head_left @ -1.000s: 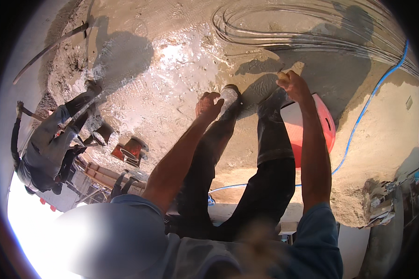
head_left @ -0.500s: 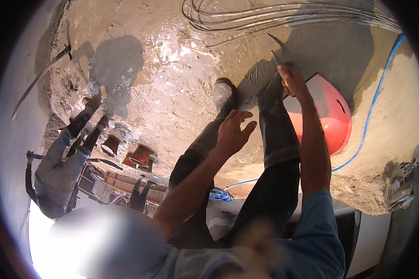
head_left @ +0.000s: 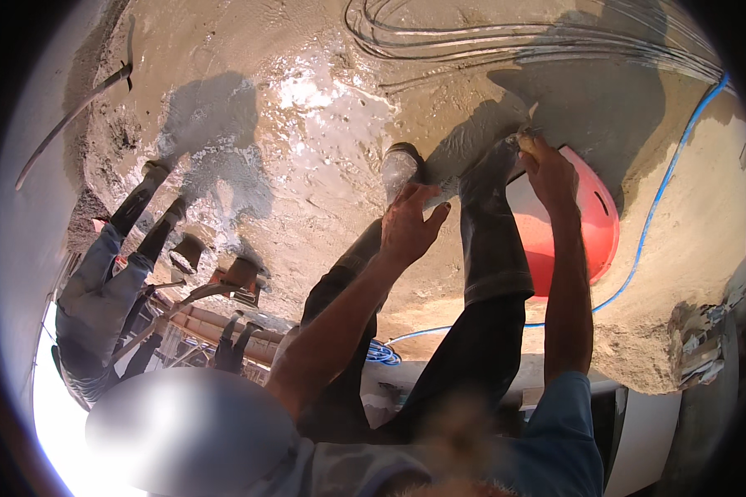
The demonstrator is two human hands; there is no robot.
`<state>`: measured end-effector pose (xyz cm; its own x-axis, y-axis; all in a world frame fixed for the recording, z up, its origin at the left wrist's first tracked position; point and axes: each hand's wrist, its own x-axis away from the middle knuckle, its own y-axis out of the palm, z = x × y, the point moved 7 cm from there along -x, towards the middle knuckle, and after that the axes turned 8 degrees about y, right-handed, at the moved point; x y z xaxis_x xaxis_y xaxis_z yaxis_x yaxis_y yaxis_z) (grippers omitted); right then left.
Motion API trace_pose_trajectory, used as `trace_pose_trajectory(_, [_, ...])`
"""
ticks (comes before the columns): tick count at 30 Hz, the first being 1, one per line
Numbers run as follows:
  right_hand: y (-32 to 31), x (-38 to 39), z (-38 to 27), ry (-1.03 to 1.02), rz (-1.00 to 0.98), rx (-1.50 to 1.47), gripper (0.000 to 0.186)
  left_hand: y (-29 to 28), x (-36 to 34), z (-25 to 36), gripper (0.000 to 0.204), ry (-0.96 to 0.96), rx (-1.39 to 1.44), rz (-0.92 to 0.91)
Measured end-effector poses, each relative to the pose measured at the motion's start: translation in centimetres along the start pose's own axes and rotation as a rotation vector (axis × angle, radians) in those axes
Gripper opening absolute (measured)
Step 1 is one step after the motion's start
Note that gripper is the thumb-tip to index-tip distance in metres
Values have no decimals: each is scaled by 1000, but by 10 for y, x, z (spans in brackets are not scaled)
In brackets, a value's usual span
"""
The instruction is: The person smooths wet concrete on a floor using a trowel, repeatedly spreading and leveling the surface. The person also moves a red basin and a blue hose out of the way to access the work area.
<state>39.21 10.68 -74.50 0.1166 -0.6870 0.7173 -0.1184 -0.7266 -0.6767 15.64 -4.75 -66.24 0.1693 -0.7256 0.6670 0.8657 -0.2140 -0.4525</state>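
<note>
My right hand [head_left: 551,174] is closed on a pale-handled tool [head_left: 527,142], beside my right boot [head_left: 489,215] and over a red plastic tub [head_left: 593,236]; the tool's working end is hard to make out. My left hand [head_left: 406,224] hangs between my legs, fingers apart and slightly curled, with nothing visible in it, just below my left boot [head_left: 400,170]. Both boots stand in wet grey mud or cement [head_left: 315,124].
A co-worker [head_left: 95,306] stands at left near metal buckets [head_left: 188,253]; another person's legs [head_left: 232,340] show farther back. Loops of thin cable [head_left: 448,45] lie above, a blue hose [head_left: 665,186] runs at right, and a curved pole [head_left: 66,124] is at far left.
My left hand has come down and right. The tool in my right hand has changed angle and sits slightly farther right. The co-worker at left has shifted posture.
</note>
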Motion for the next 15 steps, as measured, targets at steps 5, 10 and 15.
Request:
trace_pose_trajectory(5, [-51, -43, -59, -304, 132, 363, 28, 0, 1, -4, 31, 83, -48, 58])
trace_pose_trajectory(10, [-53, -104, -108, -483, -8, 548, 29, -11, -59, -38, 36, 77, -243, 166])
trace_pose_trajectory(15, [-65, -80, -127, -576, -82, 660, 16, -9, -134, -55, 49, 66, -450, 79])
